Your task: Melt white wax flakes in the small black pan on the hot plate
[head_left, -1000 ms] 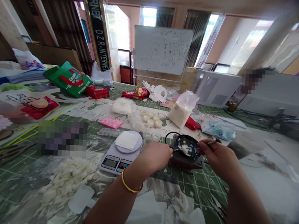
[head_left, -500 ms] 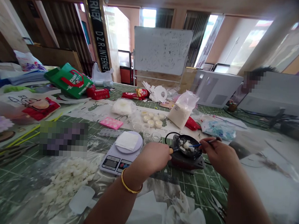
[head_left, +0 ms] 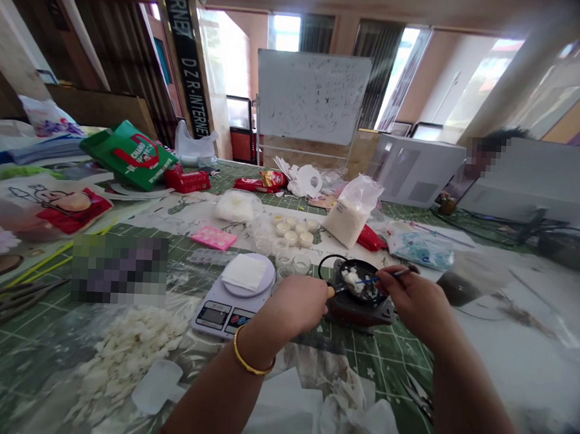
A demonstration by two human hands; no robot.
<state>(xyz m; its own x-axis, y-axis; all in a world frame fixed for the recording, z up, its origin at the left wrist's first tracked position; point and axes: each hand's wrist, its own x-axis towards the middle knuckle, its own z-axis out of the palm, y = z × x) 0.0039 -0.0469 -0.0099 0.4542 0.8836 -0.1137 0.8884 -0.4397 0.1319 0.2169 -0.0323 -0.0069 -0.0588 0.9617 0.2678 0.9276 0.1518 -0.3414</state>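
The small, round black pan (head_left: 372,299) sits on a dark hotplate (head_left: 357,317), with white lumps (head_left: 351,276) inside. Of the 2 hands, the left hand (head_left: 301,305) grips its handle (head_left: 331,291); the right hand (head_left: 415,298) pinches a blue stick (head_left: 368,281) reaching into it. Green worktop (head_left: 390,363) lies bare nearest the hotplate's front edge. Small cups (head_left: 291,237) hold pale filling; a clear bag (head_left: 347,222), white granules.

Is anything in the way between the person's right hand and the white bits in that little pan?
Nothing visible is: the right hand holds a thin blue stick that reaches to the white pieces inside the open black pan.
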